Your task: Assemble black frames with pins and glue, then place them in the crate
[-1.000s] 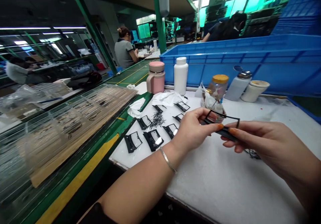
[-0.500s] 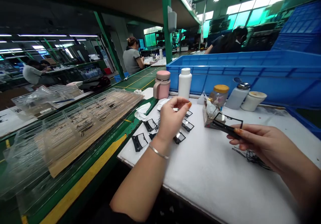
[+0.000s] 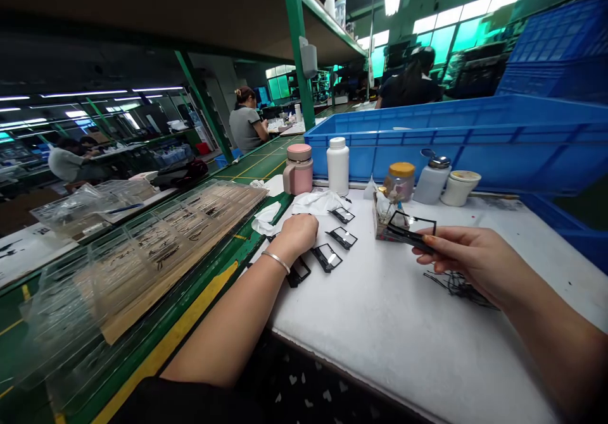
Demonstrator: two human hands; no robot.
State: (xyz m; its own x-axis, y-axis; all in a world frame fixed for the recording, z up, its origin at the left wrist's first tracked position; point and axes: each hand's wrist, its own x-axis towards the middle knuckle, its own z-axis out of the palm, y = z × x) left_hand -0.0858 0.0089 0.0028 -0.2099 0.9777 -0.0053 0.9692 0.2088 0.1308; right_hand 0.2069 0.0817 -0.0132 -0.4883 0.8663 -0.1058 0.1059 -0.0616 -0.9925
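Right hand [image 3: 468, 253]: clamps one black frame [image 3: 403, 236] firmly between thumb and fingers. Grips the thick bar at its right end, thumb along the side facing the camera and fingers curled beneath; shows no visible gap between thumb and bar. Holds the frame tilted above the white table [image 3: 356, 323], with the thin-edged window upward and the free end toward the left. Overlaps, in this view, a small box [image 3: 381, 226] of mixed items; cannot tell if touching or apart. Near the same hand, on the table, note a bundle of black strands [image 3: 460, 288], partly hidden by the forearm.

Left hand [image 3: 300, 233]: curls over the left part of the table, knuckles toward the camera. Hides thumb and fingertips from view; cannot tell if apart, together or closed on a part. Covers some of a dark frame [image 3: 299, 274] just below the wrist. Note to the right three more loose frames [image 3: 327, 257], spaced apart in a slanting row.

Beyond both hands, from left to right, find: pink mug [image 3: 299, 172], white bottle [image 3: 337, 169], yellow-lidded jar [image 3: 400, 183], metal-capped bottle [image 3: 432, 182] and cream-coloured pot [image 3: 460, 190], all before a blue crate [image 3: 380, 155].
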